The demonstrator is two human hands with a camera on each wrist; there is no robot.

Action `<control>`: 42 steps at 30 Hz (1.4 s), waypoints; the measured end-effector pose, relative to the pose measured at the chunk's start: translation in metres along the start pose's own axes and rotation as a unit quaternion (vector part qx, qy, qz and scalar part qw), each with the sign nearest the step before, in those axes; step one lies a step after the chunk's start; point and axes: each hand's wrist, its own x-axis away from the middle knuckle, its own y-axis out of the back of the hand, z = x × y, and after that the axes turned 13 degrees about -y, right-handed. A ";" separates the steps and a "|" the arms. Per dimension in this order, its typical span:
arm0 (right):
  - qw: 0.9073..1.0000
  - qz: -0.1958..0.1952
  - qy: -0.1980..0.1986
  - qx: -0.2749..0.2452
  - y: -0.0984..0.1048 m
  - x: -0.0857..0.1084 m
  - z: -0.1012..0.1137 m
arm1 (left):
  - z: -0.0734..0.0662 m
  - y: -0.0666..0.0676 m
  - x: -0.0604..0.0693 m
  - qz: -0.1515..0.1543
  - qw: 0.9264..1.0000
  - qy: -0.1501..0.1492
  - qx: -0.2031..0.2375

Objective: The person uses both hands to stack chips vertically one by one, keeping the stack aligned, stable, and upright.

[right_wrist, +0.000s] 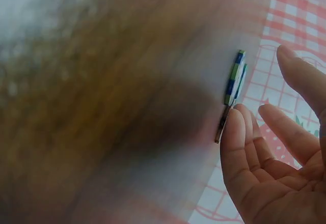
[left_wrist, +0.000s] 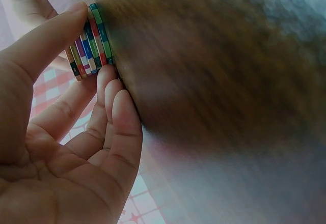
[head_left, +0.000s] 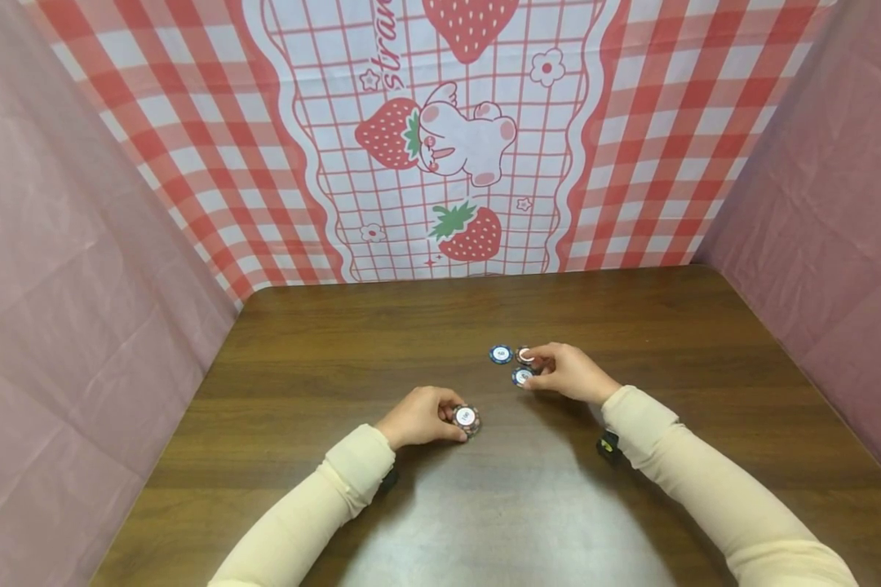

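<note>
My left grip (head_left: 422, 416) holds a short stack of round, multicoloured-edged poker chips (head_left: 467, 417) between thumb and fingers, low over the brown wooden table (head_left: 323, 350). My right grip (head_left: 574, 372) is parted, thumb and forefinger apart, at a round, brown-edged, white-centred chip (head_left: 523, 355) and a round, blue-edged, white-centred chip (head_left: 520, 377); I can't tell whether my fingertips press them. A second blue-edged, white-centred chip (head_left: 501, 354) lies just left of these on the table.
</note>
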 end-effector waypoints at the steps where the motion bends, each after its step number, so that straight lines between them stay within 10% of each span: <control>1: 1.000 0.004 -0.001 0.002 0.000 -0.001 -0.001 | 0.000 0.000 0.000 0.000 1.000 0.000 0.000; 42: 0.995 0.015 0.013 0.093 -0.006 -0.016 0.002 | 0.001 0.000 -0.001 -0.001 1.000 0.004 -0.001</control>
